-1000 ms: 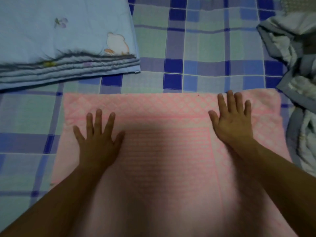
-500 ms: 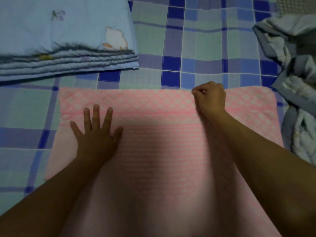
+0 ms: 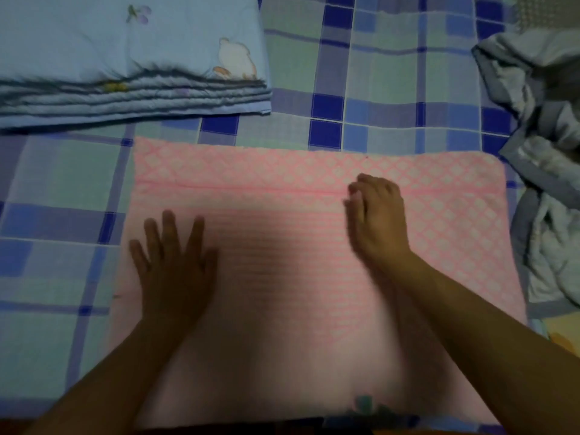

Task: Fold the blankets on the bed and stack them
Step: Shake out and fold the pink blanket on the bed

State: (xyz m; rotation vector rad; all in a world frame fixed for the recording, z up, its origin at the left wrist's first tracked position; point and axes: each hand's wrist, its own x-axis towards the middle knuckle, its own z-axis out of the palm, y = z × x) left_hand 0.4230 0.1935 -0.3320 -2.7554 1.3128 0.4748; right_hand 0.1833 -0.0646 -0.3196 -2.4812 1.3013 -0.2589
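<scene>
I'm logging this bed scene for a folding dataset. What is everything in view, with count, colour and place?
pink blanket: one, pink with a white diamond pattern, spread flat in the centre, under both hands.
folded blue blanket: one, light blue with a small animal print, folded in layers, far left.
crumpled blanket: one, grey and white, bunched up along the right edge.
bed sheet: one, blue, green and white checks, under everything.
left hand: flat, fingers spread, on the pink blanket's left part.
right hand: on the pink blanket right of centre, fingers curled, blurred; whether it grips cloth I cannot tell.
</scene>
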